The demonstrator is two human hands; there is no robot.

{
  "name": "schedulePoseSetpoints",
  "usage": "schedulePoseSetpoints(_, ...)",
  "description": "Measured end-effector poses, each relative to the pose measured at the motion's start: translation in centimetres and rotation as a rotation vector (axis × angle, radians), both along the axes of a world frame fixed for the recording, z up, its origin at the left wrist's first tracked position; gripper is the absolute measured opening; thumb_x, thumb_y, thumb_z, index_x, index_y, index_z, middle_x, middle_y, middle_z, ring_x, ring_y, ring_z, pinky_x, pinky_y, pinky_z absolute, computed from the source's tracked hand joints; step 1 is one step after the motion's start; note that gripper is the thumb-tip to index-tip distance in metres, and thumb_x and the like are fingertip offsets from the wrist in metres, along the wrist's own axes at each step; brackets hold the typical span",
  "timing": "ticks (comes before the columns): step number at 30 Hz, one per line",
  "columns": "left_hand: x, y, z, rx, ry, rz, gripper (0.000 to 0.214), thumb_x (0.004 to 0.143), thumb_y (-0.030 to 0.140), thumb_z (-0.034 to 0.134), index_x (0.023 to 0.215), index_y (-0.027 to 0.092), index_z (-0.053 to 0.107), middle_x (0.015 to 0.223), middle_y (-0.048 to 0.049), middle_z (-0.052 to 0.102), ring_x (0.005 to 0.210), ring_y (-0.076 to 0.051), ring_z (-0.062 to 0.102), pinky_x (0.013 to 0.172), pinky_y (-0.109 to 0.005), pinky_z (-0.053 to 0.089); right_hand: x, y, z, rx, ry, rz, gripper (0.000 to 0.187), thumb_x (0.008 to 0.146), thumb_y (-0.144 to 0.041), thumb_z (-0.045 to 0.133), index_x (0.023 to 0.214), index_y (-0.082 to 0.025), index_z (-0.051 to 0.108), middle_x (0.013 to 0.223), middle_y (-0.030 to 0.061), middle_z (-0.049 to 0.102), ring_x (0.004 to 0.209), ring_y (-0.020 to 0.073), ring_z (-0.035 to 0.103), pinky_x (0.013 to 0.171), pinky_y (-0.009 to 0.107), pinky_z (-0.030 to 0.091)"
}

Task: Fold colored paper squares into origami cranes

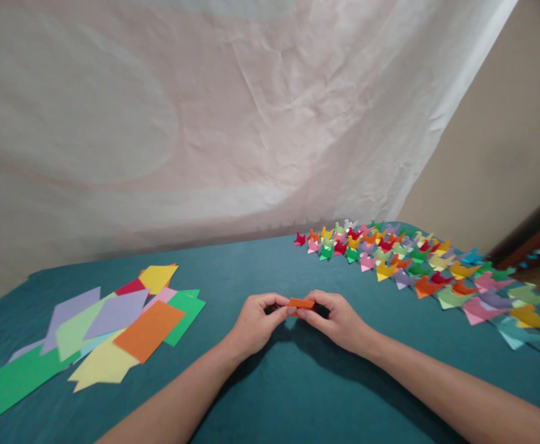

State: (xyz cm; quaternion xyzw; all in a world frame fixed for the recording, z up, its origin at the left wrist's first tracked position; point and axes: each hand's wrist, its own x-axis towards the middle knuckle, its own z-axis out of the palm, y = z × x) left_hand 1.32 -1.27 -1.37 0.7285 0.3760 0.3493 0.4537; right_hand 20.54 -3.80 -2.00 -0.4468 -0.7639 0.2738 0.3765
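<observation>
A small folded piece of orange paper [300, 303] is held just above the teal tablecloth [270, 394], near the middle of the table. My left hand [257, 322] pinches its left end with thumb and fingers curled. My right hand [337, 319] pinches its right end the same way. Both forearms reach in from the bottom edge.
Loose flat sheets of coloured paper [107, 327] lie scattered at the left, an orange sheet [149, 330] on top. Rows of several small folded paper figures [418, 262] in many colours run along the right side. A creased white cloth backdrop [205, 123] hangs behind the table.
</observation>
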Motion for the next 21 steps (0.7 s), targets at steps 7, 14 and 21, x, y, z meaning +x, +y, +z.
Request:
schedulePoseSetpoints(7,0.13,-0.53,0.82,0.075,0.023,0.035,0.016,0.08,0.03,0.062,0.085,0.017,0.07,0.084,-0.0033,0.069,0.079,-0.017,0.061,0.075,-0.027,0.043,0.23,0.12,-0.37,0.152,-0.14,-0.023,0.015,0.086,-0.027,0.052,0.074,-0.019,0.056,0.068,0.0018,0.056,0.065,0.0147,0.05,0.061,0.026,0.038)
schedulePoseSetpoints(14,0.25,-0.35,0.61,0.051,-0.105,0.024,0.021,0.082,0.032,0.059,0.074,0.014,0.066,0.076,-0.0041,0.065,0.073,-0.015,0.058,0.074,-0.027,0.042,0.1,0.28,-0.58,0.312,-0.255,-0.002,0.018,0.088,-0.026,0.048,0.071,-0.019,0.051,0.068,0.0028,0.055,0.067,0.016,0.048,0.063,0.028,0.036)
schedulePoseSetpoints(21,0.69,-0.58,0.74,-0.199,-0.324,0.076,0.027,0.076,0.038,0.065,0.068,0.013,0.06,0.067,0.0011,0.057,0.065,-0.011,0.049,0.066,-0.022,0.037,0.15,0.34,-0.62,0.257,-0.143,-0.015,0.02,0.089,-0.028,0.048,0.072,-0.018,0.05,0.067,0.0014,0.052,0.064,0.014,0.046,0.06,0.026,0.035)
